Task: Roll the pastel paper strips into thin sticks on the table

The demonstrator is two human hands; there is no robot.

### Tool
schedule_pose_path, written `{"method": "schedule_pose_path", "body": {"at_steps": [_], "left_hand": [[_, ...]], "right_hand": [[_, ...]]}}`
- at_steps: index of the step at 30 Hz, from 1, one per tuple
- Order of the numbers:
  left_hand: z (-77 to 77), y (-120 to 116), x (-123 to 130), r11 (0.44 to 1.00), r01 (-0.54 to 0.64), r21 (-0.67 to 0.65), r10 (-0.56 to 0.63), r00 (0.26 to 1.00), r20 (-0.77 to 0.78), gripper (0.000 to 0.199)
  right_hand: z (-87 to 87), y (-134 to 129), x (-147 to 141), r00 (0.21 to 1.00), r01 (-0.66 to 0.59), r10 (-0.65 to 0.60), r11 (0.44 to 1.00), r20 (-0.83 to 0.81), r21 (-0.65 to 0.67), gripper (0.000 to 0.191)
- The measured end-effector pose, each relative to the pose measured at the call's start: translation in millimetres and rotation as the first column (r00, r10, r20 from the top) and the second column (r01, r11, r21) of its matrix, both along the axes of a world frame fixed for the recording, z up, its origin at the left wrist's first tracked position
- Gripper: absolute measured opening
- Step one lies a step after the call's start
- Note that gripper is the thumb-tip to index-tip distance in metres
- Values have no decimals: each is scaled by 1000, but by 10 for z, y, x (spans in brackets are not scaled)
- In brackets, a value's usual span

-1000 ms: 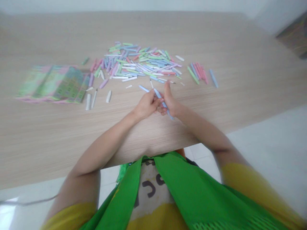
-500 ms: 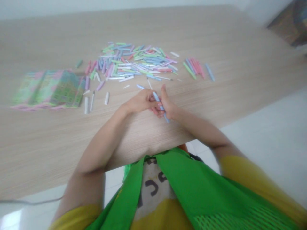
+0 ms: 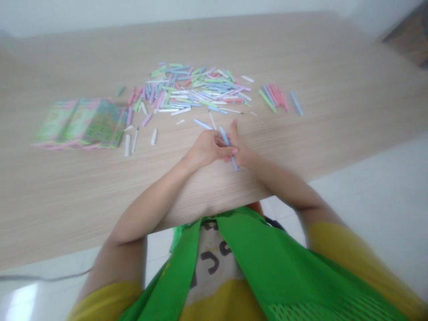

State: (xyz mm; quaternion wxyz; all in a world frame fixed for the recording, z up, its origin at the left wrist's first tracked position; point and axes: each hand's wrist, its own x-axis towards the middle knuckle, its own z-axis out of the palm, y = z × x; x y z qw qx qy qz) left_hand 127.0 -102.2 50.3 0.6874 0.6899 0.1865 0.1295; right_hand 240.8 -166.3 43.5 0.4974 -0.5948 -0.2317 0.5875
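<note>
My left hand (image 3: pixel 210 147) and my right hand (image 3: pixel 240 149) meet over the near part of the table. Between them is a light blue pen (image 3: pixel 235 163), slanting down to the right, with both hands' fingers closed on it. The right thumb points up, away from the pen. Just beyond my left hand lie another blue pen (image 3: pixel 202 124) and a thin white stick (image 3: pixel 212 120) with a dark tip. The finer finger positions are blurred.
A large heap of pastel pens (image 3: pixel 203 89) spreads across the table (image 3: pixel 310 58). Right of it lie a row of pink pens (image 3: pixel 277 96) and a lone blue pen (image 3: pixel 296 103). Green and pink packages (image 3: pixel 80 125) lie at the left, near white caps (image 3: pixel 154 136).
The view has shifted slightly, moving the table items to the right in it. My left thumb and fingers have moved across the pen toward my right hand.
</note>
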Motion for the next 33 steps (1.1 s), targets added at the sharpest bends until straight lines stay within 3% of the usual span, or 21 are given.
{"method": "schedule_pose_path", "body": {"at_steps": [2,6,9,11,14,16,18,20,22,25,28,33], "left_hand": [[-51,-51,18,999,-54,5,54,998,12,45],[-169,-142,38,995,-85,-43,87,995,56,44],[-210,-171,19,997,-77,23,75,995,66,39],[-222,-156,-8,991,-71,113,64,996,65,31],[-237,-93,-52,942,-129,310,125,992,32,21],[-244,-49,-76,877,-185,444,206,978,1,18],[-242,-21,-94,826,-208,524,254,967,-16,16],[-231,-20,-109,803,-206,559,258,966,-16,12],[-218,-46,-123,776,-211,595,268,963,-8,8],[-210,-117,-142,727,-220,651,296,955,-8,4],[-226,-185,-150,712,-215,668,281,960,9,20],[-308,-215,-141,744,-216,632,240,970,50,48]], "right_hand": [[14,-28,-9,995,8,-5,1000,-102,27,85],[-8,-81,28,969,-90,106,993,-224,83,81],[-35,-94,42,949,-147,167,985,-269,93,77],[-41,-88,38,956,-104,118,992,-270,66,76],[-58,-59,63,990,68,-63,997,-123,37,63],[-91,-38,111,974,166,-182,979,133,122,52],[-135,-28,157,888,129,-242,947,390,294,49],[-171,-42,170,818,18,-260,903,513,428,52],[-186,-77,141,803,-37,-263,874,535,485,51],[-184,-131,76,778,-12,-315,857,543,515,45],[-210,-136,66,745,39,-387,839,544,543,41],[-356,-75,102,710,129,-466,823,528,553,36]]}}
